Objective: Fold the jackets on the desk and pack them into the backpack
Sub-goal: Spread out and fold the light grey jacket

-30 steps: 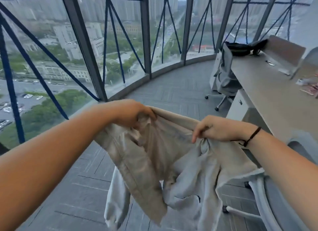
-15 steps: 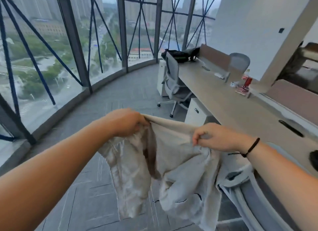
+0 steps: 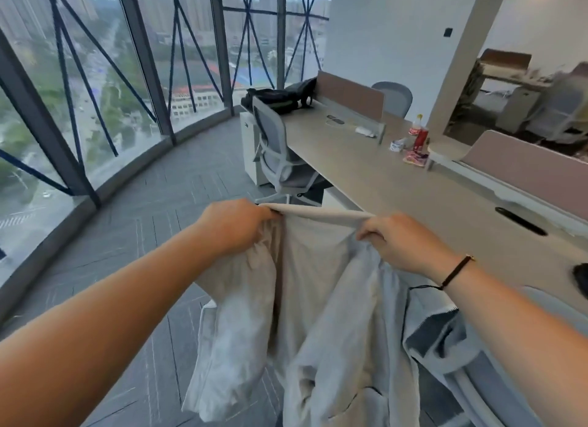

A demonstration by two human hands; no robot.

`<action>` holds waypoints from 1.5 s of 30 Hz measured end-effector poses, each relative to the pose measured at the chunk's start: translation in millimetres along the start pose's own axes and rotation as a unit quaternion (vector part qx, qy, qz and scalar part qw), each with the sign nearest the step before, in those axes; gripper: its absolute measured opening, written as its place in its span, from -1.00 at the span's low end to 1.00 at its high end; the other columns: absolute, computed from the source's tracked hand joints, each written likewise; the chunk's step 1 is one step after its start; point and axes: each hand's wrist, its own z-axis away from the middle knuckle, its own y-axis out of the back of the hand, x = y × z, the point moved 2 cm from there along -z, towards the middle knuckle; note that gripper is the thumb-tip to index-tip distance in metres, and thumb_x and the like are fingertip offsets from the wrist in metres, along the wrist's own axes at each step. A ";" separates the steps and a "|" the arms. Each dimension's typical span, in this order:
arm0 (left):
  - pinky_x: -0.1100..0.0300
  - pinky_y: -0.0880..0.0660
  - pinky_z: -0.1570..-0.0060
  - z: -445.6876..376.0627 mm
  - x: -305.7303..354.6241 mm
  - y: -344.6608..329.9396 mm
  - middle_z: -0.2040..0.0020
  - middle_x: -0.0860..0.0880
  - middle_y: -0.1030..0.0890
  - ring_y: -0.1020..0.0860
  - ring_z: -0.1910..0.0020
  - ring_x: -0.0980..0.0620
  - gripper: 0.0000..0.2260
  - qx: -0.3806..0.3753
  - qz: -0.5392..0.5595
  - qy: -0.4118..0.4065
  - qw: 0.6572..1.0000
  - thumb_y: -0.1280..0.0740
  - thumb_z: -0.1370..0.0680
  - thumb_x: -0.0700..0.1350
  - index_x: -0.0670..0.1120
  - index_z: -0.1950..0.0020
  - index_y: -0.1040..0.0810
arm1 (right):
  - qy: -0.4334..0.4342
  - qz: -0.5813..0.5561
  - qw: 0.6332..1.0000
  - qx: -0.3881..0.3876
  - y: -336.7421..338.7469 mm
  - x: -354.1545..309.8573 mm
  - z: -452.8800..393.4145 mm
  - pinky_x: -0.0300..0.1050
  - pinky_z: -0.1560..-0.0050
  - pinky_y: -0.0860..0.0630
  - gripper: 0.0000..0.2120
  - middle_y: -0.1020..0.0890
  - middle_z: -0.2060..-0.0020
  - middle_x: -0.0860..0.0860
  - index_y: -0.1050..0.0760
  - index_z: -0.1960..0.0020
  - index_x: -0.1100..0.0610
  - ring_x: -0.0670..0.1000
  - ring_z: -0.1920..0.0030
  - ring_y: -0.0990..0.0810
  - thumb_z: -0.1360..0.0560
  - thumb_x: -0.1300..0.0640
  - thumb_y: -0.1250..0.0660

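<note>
Across the right of the frame the desk (image 3: 397,184) is seen, and at lower centre the soft, light, floppy jacket (image 3: 318,315) is held aloft, pinched along its top edge by left hand (image 3: 237,226) and right hand (image 3: 402,245), best gripped there.

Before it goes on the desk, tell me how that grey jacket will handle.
Likely floppy: the jacket sags in loose folds below the left hand and right hand gripping its top edge. Probably light, since it hangs from those two grips alone. It will likely crumple unless spread flat on the desk.
</note>
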 end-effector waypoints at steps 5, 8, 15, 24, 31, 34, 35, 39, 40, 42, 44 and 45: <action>0.08 -0.49 0.09 -109.5 -27.1 4.7 -0.22 0.05 -0.58 -0.57 -0.15 -0.04 -0.59 -0.040 -0.011 -0.049 0.998 -0.19 -0.63 0.02 0.42 -0.41 -0.36 | -0.019 -0.091 0.994 -0.064 -9.1 42.0 -85.5 -0.18 0.02 -0.48 -0.77 -0.65 0.04 -0.20 -0.61 0.04 -0.30 -0.10 0.01 -0.61 -0.53 0.07 -0.42; 0.06 -0.51 0.08 -173.3 -39.5 8.9 -0.18 0.03 -0.59 -0.58 -0.14 -0.07 -0.59 -0.036 -0.055 -0.063 0.996 -0.14 -0.65 0.02 0.45 -0.43 -0.30 | -0.030 -0.145 0.983 -0.106 -6.9 64.4 -129.7 -0.16 -0.15 -0.51 -0.68 -0.64 -0.04 -0.26 -0.59 0.05 -0.38 -0.13 -0.03 -0.60 -0.43 0.06 -0.51; 0.07 -0.57 0.13 -307.8 -66.0 6.5 -0.04 0.06 -0.57 -0.60 -0.01 -0.03 -0.49 -0.018 -0.085 -0.116 0.989 -0.13 -0.64 -0.08 0.48 -0.43 -0.22 | -0.052 -0.123 0.977 -0.165 3.6 107.3 -210.8 -0.11 -0.29 -0.47 -0.58 -0.61 -0.21 -0.22 -0.52 -0.18 -0.45 -0.07 -0.18 -0.59 -0.54 0.08 -0.40; 0.12 -0.55 0.02 -514.4 -112.9 7.2 -0.18 0.12 -0.57 -0.56 -0.10 0.05 -0.45 -0.023 -0.084 -0.255 0.963 -0.23 -0.60 -0.09 0.52 -0.40 -0.26 | -0.131 -0.065 0.977 -0.155 0.4 153.8 -342.4 -0.23 -0.26 -0.41 -0.73 -0.61 -0.15 -0.26 -0.64 -0.06 -0.18 -0.20 -0.16 -0.53 -0.60 0.17 -0.29; 0.14 -0.39 0.04 -670.2 -132.7 51.9 -0.18 0.13 -0.58 -0.54 -0.17 0.04 -0.49 0.006 -0.102 -0.354 0.930 -0.25 -0.61 -0.06 0.48 -0.41 -0.27 | -0.210 -0.046 0.967 -0.137 52.7 175.0 -444.1 -0.16 -0.25 -0.46 -0.76 -0.66 -0.06 -0.27 -0.66 -0.08 -0.21 -0.24 -0.09 -0.57 -0.53 0.10 -0.39; 0.12 -0.40 0.04 -729.5 -133.8 71.4 -0.06 0.16 -0.56 -0.54 -0.14 0.05 -0.48 0.027 -0.088 -0.371 0.924 -0.23 -0.60 -0.06 0.50 -0.39 -0.26 | -0.243 -0.005 0.965 -0.103 75.7 190.3 -482.6 -0.23 -0.23 -0.42 -0.74 -0.63 -0.13 -0.27 -0.64 -0.18 -0.19 -0.20 -0.16 -0.55 -0.55 0.08 -0.40; 0.12 -0.41 0.04 -749.3 -131.9 74.7 -0.01 0.16 -0.52 -0.53 -0.12 0.04 -0.46 0.024 -0.074 -0.373 0.925 -0.23 -0.59 -0.08 0.51 -0.39 -0.27 | -0.254 0.005 0.963 -0.086 82.3 199.2 -494.6 -0.21 -0.23 -0.42 -0.73 -0.63 -0.15 -0.26 -0.63 -0.19 -0.20 -0.17 -0.18 -0.55 -0.55 0.08 -0.40; 0.01 -0.51 -0.14 -826.2 -110.1 87.2 -0.20 0.08 -0.59 -0.54 -0.15 -0.03 -0.44 -0.003 0.005 -0.394 0.919 -0.30 -0.53 -0.15 0.42 -0.38 -0.39 | -0.296 0.036 0.954 -0.021 103.3 246.5 -538.7 -0.21 -0.09 -0.40 -0.69 -0.60 -0.12 -0.26 -0.62 -0.19 -0.23 -0.10 -0.18 -0.54 -0.55 0.12 -0.39; 0.02 -0.51 -0.14 -843.7 -102.5 89.6 -0.24 0.04 -0.59 -0.55 -0.13 -0.04 -0.45 -0.002 0.018 -0.394 0.919 -0.31 -0.53 -0.16 0.40 -0.38 -0.41 | -0.303 0.040 0.952 -0.018 107.2 260.8 -549.4 -0.25 -0.03 -0.35 -0.69 -0.58 -0.09 -0.26 -0.62 -0.18 -0.23 -0.10 -0.16 -0.53 -0.55 0.13 -0.39; 0.10 -0.50 -0.05 -873.0 -86.5 94.7 -0.21 0.02 -0.59 -0.54 -0.03 -0.01 -0.45 0.004 0.017 -0.391 0.920 -0.30 -0.53 -0.18 0.37 -0.39 -0.42 | -0.308 0.024 0.951 -0.026 113.0 292.5 -570.6 -0.25 -0.05 -0.37 -0.69 -0.60 -0.11 -0.24 -0.63 -0.14 -0.25 -0.09 -0.16 -0.54 -0.53 0.14 -0.41; 0.10 -0.53 0.01 -900.7 -70.8 99.4 -0.11 0.05 -0.57 -0.53 0.04 0.00 -0.44 0.017 -0.009 -0.381 0.925 -0.28 -0.53 -0.16 0.42 -0.38 -0.40 | -0.315 0.007 0.948 -0.036 116.7 325.9 -589.1 -0.18 -0.14 -0.44 -0.67 -0.62 -0.13 -0.21 -0.63 -0.08 -0.28 -0.07 -0.16 -0.55 -0.51 0.16 -0.43; 0.06 -0.56 0.01 -916.5 -62.9 102.9 -0.08 0.06 -0.57 -0.55 0.03 -0.01 -0.43 0.026 -0.028 -0.373 0.927 -0.27 -0.52 -0.14 0.47 -0.36 -0.37 | -0.319 0.009 0.947 -0.033 118.9 344.2 -597.9 -0.16 -0.17 -0.46 -0.66 -0.63 -0.13 -0.21 -0.63 -0.07 -0.29 -0.07 -0.16 -0.55 -0.50 0.16 -0.43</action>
